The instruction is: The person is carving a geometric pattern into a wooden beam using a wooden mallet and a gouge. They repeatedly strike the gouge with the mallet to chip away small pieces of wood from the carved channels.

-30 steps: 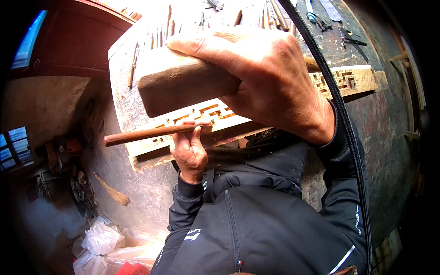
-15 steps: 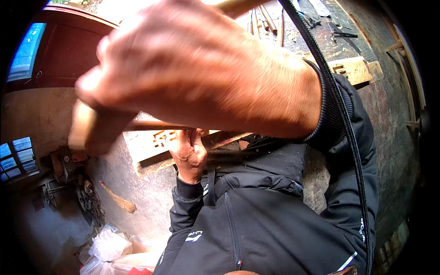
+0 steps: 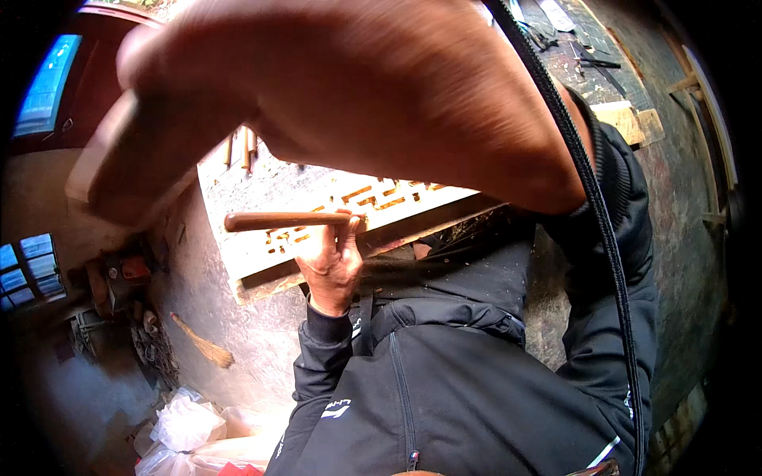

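My left hand (image 3: 329,266) is closed around a chisel (image 3: 278,221), whose brown wooden handle points left over a pale wooden board (image 3: 317,194). Several slots and holes are cut in a pattern through the board's face. The chisel's blade end is hidden near my fingers. High in front of me, my right hand (image 3: 230,63) is large, close and blurred. It grips a wooden mallet (image 3: 107,163), whose blocky head hangs at the left, apart from the chisel. My right forearm covers the far part of the bench.
More wooden tool handles (image 3: 246,151) lie beyond the board. Dark metal tools (image 3: 595,62) and a wood block (image 3: 619,120) are at the far right. A hand broom (image 3: 202,341) lies on the floor at left, with plastic bags (image 3: 190,424) below it. A black cord (image 3: 587,174) hangs across the view.
My right hand and the mallet have moved up and to the left, away from the chisel, uncovering more of the board. My left hand has stayed nearly still.
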Demonstrator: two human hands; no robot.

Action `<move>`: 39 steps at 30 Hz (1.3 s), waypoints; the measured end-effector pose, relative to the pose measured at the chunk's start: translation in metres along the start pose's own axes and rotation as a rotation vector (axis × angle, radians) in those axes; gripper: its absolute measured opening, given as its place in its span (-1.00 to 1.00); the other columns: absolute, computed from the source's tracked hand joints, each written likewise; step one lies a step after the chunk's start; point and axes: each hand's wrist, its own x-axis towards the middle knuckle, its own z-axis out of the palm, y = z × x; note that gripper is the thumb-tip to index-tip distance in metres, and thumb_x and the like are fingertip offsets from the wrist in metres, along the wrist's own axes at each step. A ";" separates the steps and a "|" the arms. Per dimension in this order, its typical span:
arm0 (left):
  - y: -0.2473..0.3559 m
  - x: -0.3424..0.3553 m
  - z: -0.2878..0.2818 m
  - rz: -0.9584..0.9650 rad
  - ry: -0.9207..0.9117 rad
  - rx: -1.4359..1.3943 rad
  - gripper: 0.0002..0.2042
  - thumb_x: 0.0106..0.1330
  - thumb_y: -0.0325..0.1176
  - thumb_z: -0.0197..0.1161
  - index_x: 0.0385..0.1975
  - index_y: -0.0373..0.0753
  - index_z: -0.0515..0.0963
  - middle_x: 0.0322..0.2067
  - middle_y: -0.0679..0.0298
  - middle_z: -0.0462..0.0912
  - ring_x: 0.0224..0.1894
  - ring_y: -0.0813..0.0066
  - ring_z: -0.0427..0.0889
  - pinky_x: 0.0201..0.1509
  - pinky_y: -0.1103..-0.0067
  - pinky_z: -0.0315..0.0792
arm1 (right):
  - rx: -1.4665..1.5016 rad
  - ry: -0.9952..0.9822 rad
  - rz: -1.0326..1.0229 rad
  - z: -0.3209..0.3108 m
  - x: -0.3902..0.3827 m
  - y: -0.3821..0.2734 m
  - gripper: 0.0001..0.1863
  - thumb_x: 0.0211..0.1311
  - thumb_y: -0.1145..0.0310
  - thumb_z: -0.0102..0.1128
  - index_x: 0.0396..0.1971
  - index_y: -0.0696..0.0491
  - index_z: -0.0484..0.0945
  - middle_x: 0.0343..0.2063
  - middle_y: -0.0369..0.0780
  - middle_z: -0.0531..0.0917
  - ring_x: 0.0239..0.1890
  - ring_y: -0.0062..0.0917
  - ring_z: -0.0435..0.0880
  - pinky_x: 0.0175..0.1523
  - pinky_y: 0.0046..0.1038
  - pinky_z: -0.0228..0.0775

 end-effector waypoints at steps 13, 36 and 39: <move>-0.008 -0.012 0.013 -0.361 0.169 -0.650 -0.87 0.65 -0.51 0.28 0.06 -0.37 0.54 -0.17 0.08 0.82 -0.19 0.30 0.88 0.01 0.44 0.78 | 0.073 -0.115 0.677 0.010 -0.018 -0.015 -0.41 0.15 0.30 0.70 0.19 0.12 0.73 -0.15 -0.04 0.87 -0.12 -0.36 0.92 0.02 -0.36 0.73; -0.004 -0.018 0.013 -0.322 0.183 -0.550 -0.77 0.59 -0.59 0.33 0.17 -0.40 0.59 0.00 0.18 0.80 -0.05 0.49 0.80 0.12 0.53 0.71 | 0.191 -0.090 0.634 0.020 -0.024 -0.016 -0.43 0.16 0.47 0.63 0.22 0.07 0.73 -0.14 -0.05 0.89 -0.09 -0.43 0.92 0.06 -0.39 0.74; -0.003 -0.019 0.013 -0.329 0.186 -0.584 -0.78 0.59 -0.59 0.33 0.16 -0.41 0.60 -0.01 0.18 0.80 -0.05 0.47 0.81 0.13 0.51 0.72 | 0.115 -0.167 0.633 0.019 -0.021 -0.018 -0.48 0.22 0.39 0.53 0.22 -0.07 0.74 -0.18 -0.05 0.84 -0.13 -0.22 0.87 0.03 -0.22 0.71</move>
